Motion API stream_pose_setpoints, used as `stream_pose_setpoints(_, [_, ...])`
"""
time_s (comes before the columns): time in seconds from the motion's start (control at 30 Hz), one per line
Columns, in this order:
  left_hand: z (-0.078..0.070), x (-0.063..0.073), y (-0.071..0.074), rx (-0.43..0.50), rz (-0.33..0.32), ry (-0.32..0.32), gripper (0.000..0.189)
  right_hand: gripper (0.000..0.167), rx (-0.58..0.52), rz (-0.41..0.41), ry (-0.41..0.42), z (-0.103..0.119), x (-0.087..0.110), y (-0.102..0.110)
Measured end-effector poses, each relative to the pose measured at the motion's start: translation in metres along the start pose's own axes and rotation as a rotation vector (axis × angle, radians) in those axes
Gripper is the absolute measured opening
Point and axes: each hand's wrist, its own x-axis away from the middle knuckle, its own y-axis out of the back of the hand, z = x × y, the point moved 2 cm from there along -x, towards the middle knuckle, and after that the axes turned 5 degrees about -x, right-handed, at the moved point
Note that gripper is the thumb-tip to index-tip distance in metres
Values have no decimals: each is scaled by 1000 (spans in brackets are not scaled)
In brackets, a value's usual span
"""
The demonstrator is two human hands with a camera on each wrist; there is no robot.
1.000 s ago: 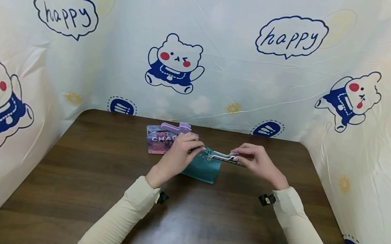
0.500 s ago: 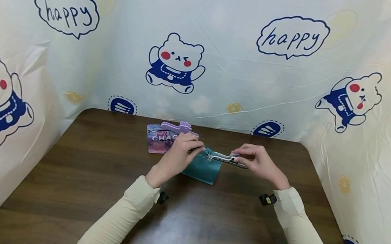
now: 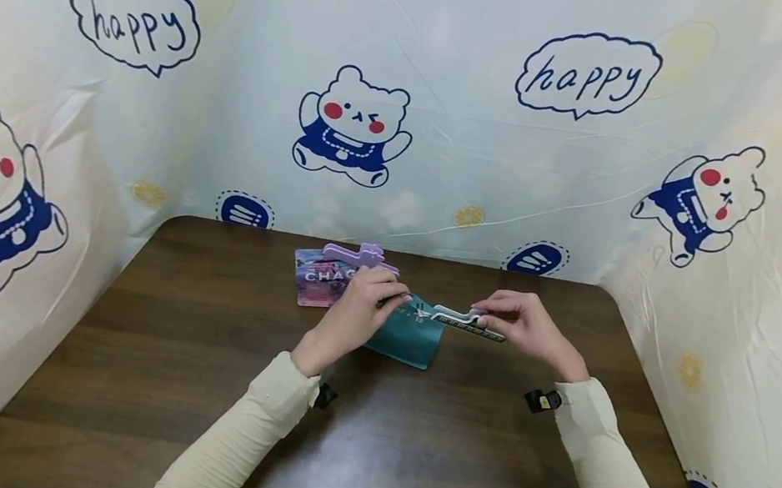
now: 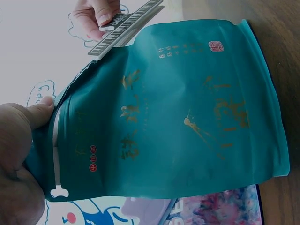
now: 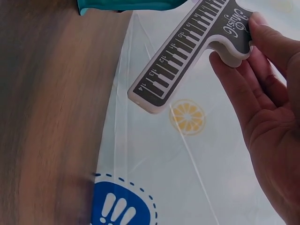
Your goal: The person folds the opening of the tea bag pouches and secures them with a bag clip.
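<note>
My left hand (image 3: 360,307) pinches the top edge of a teal pouch bag (image 3: 407,339) with gold characters. The left wrist view shows the bag's front (image 4: 178,126), with my left thumb (image 4: 41,111) at its opening edge. My right hand (image 3: 526,327) grips the handle of a bag clip (image 3: 473,326) between thumb and fingers. The clip's long bar (image 5: 180,51) carries a piano-key print and the word Music. In the left wrist view, the clip overlaps the far corner of the bag's top. Part of the bag is hidden behind my left hand.
Behind my left hand, a pink and purple bag (image 3: 317,282) lies on the brown table (image 3: 193,349), with a purple clip (image 3: 359,255) across its top. A white printed cloth (image 3: 451,143) surrounds the table at the back and sides.
My right hand has moved slightly to the right with the piano-print clip, and more of the bag shows beside it. My left hand and the teal bag have stayed nearly in place.
</note>
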Motion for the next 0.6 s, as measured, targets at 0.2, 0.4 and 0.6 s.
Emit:
stream_pose_setpoints(0.2, [1, 1, 1, -3, -2, 1, 11, 21, -9, -10, -13, 25, 3, 1])
stream_pose_setpoints(0.4, [1, 1, 1, 0, 6, 4, 11, 21, -13, -40, 18, 33, 9, 6])
stream_pose_setpoints(0.6, [0, 0, -2, 2, -2, -10, 8, 22, -16, -94, 29, 16, 12, 9])
